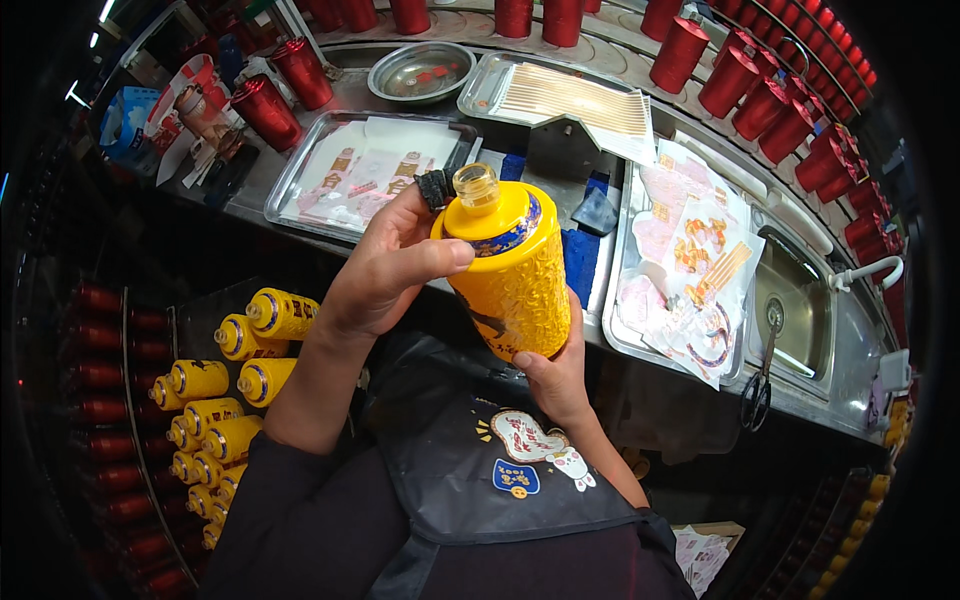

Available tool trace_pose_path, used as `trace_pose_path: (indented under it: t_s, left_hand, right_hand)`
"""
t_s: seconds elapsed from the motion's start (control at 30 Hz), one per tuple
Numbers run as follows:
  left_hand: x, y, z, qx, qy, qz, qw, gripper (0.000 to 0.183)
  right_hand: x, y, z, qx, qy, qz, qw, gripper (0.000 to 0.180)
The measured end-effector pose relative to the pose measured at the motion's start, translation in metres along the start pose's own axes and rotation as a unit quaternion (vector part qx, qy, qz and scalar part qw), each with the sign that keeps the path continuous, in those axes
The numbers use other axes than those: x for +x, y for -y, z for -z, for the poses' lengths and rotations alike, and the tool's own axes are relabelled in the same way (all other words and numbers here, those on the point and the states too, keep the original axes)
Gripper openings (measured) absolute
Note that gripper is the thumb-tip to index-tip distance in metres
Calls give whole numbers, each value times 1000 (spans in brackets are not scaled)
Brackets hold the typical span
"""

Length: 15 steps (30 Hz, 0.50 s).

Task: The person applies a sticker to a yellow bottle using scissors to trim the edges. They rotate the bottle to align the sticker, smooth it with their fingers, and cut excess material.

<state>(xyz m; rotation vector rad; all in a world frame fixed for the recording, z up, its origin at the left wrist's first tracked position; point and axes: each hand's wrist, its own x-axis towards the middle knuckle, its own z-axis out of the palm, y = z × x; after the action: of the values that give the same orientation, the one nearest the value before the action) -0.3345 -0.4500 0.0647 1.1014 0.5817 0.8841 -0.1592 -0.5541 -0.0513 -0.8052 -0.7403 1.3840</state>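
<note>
A yellow bottle with embossed scrollwork tilts between my two hands, above the dark apron. Around its shoulder runs a blue patterned band, and its neck is clear and threaded, with no cap on it. My left hand grips the shoulder, thumb lying by the band; a black wrap covers one fingertip. Cupping the lower end from the right is my right hand, its thumb near the base edge. Dark decoration shows low on the bottle's side, partly hidden by its tilt.
Trays of decal sheets lie on the metal counter, left and right. Behind are a metal bowl and gold-striped sheets. Scissors hang over the sink edge. Red bottles line the back; yellow bottles are stacked left.
</note>
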Motion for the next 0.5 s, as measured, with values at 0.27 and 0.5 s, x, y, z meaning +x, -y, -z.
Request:
trace_pose_path:
  t_s: [0.27, 0.5]
  left_hand:
    - [0, 2, 3, 10, 18, -19, 1000, 66]
    - [-1, 0, 0, 21, 26, -25, 999, 65]
  right_hand:
    - [-1, 5, -6, -101, -32, 69, 992, 104]
    - [-4, 5, -5, -146, -48, 103, 983, 106]
